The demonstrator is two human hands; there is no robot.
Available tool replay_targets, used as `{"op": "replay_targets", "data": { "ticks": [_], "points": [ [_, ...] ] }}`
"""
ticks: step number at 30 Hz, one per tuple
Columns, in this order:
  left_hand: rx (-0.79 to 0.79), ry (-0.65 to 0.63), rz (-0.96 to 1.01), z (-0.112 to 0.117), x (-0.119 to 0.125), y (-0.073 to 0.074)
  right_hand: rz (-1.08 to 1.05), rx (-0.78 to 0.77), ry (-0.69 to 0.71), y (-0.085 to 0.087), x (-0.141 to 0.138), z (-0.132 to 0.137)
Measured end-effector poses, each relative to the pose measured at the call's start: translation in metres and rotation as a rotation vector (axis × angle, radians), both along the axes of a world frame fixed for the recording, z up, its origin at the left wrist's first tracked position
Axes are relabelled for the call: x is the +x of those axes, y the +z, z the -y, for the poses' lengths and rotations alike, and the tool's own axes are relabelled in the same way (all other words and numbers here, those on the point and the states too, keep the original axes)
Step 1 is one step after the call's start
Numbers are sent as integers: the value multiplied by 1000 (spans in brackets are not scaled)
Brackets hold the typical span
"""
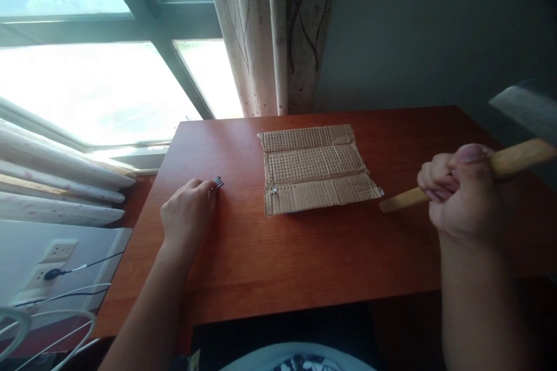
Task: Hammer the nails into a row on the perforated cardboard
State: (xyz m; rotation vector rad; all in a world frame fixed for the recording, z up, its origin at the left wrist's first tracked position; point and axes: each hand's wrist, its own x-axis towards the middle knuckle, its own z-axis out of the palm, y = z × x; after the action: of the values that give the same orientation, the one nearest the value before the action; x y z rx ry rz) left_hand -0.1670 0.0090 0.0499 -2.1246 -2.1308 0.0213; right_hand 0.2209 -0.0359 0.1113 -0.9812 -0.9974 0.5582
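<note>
At the left of the table, my left hand [189, 208] is closed, its fingertips pinching a small bundle of thin dark metal pieces [217, 183]. These look like nails or screws, too small to be sure. My right hand [467, 197] is raised at the right, wrapped round the wooden handle [522, 157] of a tool. Its grey metal head [524, 107] is blurred and cut off by the frame edge, so hammer or hatchet I cannot tell. Between my hands a creased piece of corrugated cardboard [322, 188] lies apart from both, with rows of small holes over its upper parts.
The reddish-brown wooden table [243, 266] stands by a window [87, 87] with curtains [278, 40]. A wall socket [43, 275] with a black plug and cables is at lower left. Below the table's front edge shows a pale rounded rim [300, 351].
</note>
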Motion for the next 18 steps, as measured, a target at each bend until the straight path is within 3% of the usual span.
{"op": "replay_targets", "data": {
  "ticks": [12, 18],
  "points": [
    [8, -30, 9, 0, 2, 1, 5, 0, -14, -3, 0, 0],
    [-82, -55, -8, 0, 4, 5, 12, 10, -30, -2, 0, 2]
  ]
}}
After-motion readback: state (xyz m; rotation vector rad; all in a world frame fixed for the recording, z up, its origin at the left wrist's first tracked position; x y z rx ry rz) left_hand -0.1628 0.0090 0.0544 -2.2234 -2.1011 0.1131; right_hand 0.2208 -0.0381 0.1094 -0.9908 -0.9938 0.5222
